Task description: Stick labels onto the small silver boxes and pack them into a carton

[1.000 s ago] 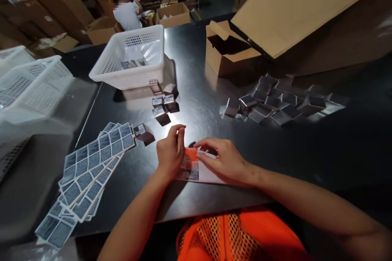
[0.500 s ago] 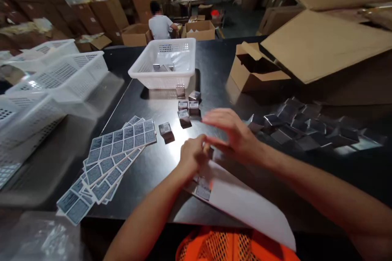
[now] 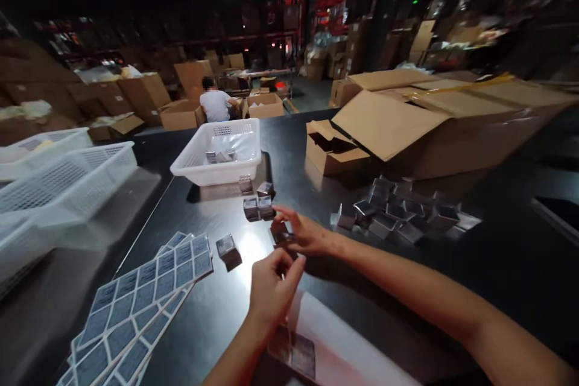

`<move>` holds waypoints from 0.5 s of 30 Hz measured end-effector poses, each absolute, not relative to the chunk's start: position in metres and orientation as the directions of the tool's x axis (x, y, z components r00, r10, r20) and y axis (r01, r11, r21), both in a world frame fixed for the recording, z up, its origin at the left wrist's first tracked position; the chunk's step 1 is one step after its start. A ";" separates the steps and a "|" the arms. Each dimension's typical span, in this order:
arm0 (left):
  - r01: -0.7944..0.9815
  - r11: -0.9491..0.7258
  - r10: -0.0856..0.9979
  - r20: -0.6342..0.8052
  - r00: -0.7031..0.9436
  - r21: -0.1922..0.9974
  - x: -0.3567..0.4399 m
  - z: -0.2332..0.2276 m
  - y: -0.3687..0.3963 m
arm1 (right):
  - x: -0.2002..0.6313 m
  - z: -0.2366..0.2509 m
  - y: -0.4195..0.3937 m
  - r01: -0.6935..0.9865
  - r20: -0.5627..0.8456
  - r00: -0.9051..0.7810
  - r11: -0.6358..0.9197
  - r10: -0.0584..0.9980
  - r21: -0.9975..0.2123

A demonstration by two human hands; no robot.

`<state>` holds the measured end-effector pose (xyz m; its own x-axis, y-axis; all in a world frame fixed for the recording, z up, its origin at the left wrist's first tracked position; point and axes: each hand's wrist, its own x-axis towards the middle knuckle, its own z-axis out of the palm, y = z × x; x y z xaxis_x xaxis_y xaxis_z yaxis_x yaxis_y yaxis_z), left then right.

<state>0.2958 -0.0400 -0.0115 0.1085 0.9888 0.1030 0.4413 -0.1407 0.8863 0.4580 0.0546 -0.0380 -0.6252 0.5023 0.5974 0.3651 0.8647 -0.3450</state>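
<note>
Right hand point(image 3: 304, 235): reaches forward over the dark table point(image 3: 497, 265), fingers curled around a small silvery box point(image 3: 279, 233); it seems to hold the box between thumb and fingers, though the blur leaves the contact unsure.
Left hand point(image 3: 271, 289): nearer the body, thumb and forefinger pinched together; whether a peeled label sits in that pinch I cannot tell.
Key relation: the small silvery box lies just ahead of and slightly right of the left hand's pinch, the two hands close but not touching; the right hand is on the box, the left is the next nearest.
Backing sheet point(image 3: 335, 344): white, lying under the left wrist toward the near edge, with a couple of dark labels left on it.
Label sheets point(image 3: 149, 289): fanned out to the left, well apart from both hands.
Other boxes: one single box point(image 3: 227, 250) left of the hands, a small cluster point(image 3: 257, 205) just beyond, a flat pile point(image 3: 402, 217) to the right.
White basket point(image 3: 217, 157): beyond the cluster.
</note>
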 end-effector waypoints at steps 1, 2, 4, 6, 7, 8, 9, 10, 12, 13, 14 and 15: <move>0.414 -0.112 0.993 0.114 0.019 0.904 0.294 -0.008 -0.041 | 0.468 -0.038 0.044 0.378 0.649 -0.565 0.859 0.510 -0.345; 0.401 -0.081 0.991 0.117 -0.067 0.912 0.291 -0.006 -0.041 | 0.476 -0.037 0.033 0.390 0.695 -0.503 0.853 0.513 -0.347; 0.416 -0.037 0.984 0.106 -0.145 0.909 0.289 -0.004 -0.039 | 0.485 -0.034 0.012 0.396 0.761 -0.410 0.850 0.503 -0.348; 0.409 -0.019 0.998 0.044 -0.052 0.912 0.289 -0.006 -0.037 | 0.488 -0.031 -0.008 0.363 0.793 -0.393 0.870 0.467 -0.333; 0.379 -0.008 1.000 -0.003 0.028 0.925 0.290 -0.007 -0.036 | 0.488 -0.029 -0.017 0.339 0.801 -0.402 0.885 0.444 -0.320; 0.340 0.008 0.993 -0.046 0.105 0.940 0.292 -0.009 -0.035 | 0.489 -0.026 -0.025 0.316 0.802 -0.420 0.897 0.425 -0.310; 0.301 0.021 0.984 -0.074 0.164 0.953 0.293 -0.011 -0.035 | 0.490 -0.022 -0.032 0.297 0.793 -0.443 0.903 0.419 -0.311; 0.270 0.019 0.978 -0.074 0.193 0.963 0.295 -0.012 -0.036 | 0.492 -0.018 -0.038 0.290 0.772 -0.465 0.899 0.433 -0.329; 0.255 -0.057 0.985 0.013 0.173 0.965 0.298 -0.013 -0.038 | 0.501 -0.007 -0.047 0.301 0.711 -0.465 0.849 0.528 -0.434; 0.281 -0.115 0.986 0.075 0.150 0.953 0.298 -0.012 -0.039 | 0.507 -0.001 -0.051 0.297 0.677 -0.432 0.803 0.596 -0.517; 0.319 -0.173 0.982 0.137 0.132 0.932 0.298 -0.012 -0.040 | 0.514 0.004 -0.053 0.274 0.642 -0.375 0.741 0.669 -0.613; 0.360 -0.223 0.974 0.189 0.128 0.906 0.297 -0.011 -0.041 | 0.519 0.008 -0.055 0.216 0.612 -0.305 0.679 0.729 -0.701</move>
<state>0.2975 -0.0410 -0.0112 0.1276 0.9737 0.1889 0.3603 -0.2229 0.9058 0.5192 -0.0553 0.0082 -0.3052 0.7293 0.6124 0.2162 0.6793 -0.7013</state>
